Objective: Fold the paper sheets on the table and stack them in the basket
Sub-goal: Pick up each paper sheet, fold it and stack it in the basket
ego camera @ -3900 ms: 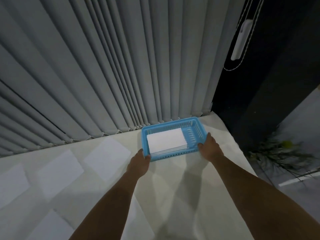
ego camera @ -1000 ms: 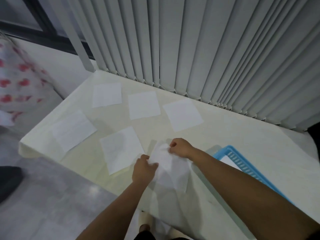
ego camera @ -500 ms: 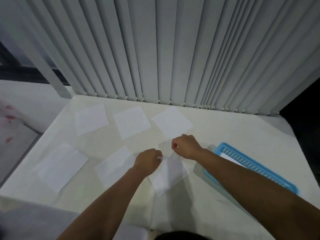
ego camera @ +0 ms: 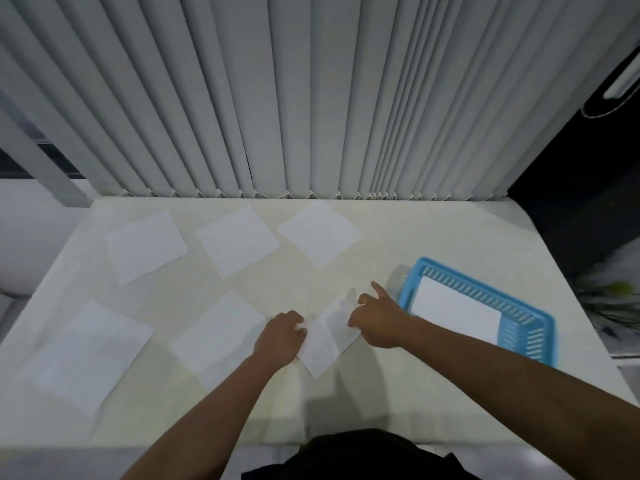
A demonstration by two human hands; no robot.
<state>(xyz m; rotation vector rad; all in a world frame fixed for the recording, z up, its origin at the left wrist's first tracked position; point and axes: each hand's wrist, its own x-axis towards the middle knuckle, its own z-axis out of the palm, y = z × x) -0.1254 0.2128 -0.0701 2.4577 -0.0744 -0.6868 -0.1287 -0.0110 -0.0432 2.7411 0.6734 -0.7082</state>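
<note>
The sheet (ego camera: 323,344) being folded lies on the tabletop (ego camera: 433,393) directly between the two hands, turned like a diamond with one corner pointing toward the person. The left hand (ego camera: 278,337) is curled, pressing its left edge down. The right hand (ego camera: 375,318) rests on the right edge, forefinger stretched out, other fingers bent; neither hand lifts the paper. The basket (ego camera: 540,336) sits just right of the right hand, so that hand is nearer for the drop. It already holds folded paper (ego camera: 453,311), lying flat. Five flat sheets wait to the left and behind, the nearest (ego camera: 218,332) just beside the left hand.
</note>
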